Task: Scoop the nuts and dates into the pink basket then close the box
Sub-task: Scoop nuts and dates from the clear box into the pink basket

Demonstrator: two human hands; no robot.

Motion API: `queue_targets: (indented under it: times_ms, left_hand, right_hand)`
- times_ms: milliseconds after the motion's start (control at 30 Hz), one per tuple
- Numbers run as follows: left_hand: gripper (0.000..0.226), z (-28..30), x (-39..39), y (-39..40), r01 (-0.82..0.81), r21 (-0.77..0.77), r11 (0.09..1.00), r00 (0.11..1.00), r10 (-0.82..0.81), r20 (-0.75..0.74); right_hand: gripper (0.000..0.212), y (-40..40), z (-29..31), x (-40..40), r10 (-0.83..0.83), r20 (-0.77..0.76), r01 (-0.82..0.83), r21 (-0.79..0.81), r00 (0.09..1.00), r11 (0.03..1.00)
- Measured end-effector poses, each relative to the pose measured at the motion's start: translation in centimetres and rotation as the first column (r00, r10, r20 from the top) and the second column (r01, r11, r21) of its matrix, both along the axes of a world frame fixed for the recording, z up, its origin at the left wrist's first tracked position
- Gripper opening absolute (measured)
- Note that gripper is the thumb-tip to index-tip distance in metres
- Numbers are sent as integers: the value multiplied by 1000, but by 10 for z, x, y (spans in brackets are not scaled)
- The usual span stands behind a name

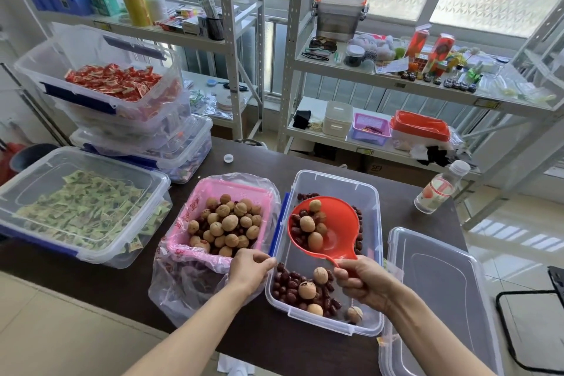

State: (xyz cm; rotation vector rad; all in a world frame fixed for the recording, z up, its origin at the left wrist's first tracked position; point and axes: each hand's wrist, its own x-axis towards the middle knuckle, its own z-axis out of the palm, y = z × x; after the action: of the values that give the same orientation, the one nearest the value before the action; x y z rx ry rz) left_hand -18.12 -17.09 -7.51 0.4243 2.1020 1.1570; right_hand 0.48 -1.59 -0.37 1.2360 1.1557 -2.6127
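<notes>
Right now the right hand (pixel 361 279) grips the red scoop (pixel 325 227) by its handle, bowl pointing away over the clear box (pixel 328 253), loaded with walnuts and dates. Left-hand fingers (pixel 262 259) pinch the bag lining the pink basket (pixel 227 217) beside it.

Little here can actually be read: the cardboard carton (pixel 377 168) under the lower shelf behind the counter carries a dark "SF" logo. The plastic bag (pixel 183 223) lining the pink basket has red printed characters along its rim, too crumpled to make out, and the labels on the water bottle (pixel 439 189) and the sweet wrappers are too small to read.
</notes>
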Motion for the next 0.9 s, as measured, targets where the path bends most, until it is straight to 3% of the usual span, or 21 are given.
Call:
queue_targets:
  times_ms: [233, 433, 733, 900]
  left_hand:
    - [11, -4, -28, -28, -230, 76, 970, 972, 227, 56]
    - [7, -24, -57, -70, -432, 28, 901, 901, 430, 56]
    - [24, -42, -86, -85, -509, -62, 858, 851, 513, 114]
    - [31, -37, -90, -74, -505, -114, 855, 851, 516, 98]
  right_hand:
    - [28, 4, 18, -39, 47, -23, -45, 79, 999, 996]
    - [25, -5, 16, -85, 124, 4, -123, 132, 992, 984]
    - [30, -27, 4, -149, 211, 162, -256, 339, 964, 905]
    - [28, -35, 4, -171, 263, 288, -381, 516, 921, 767]
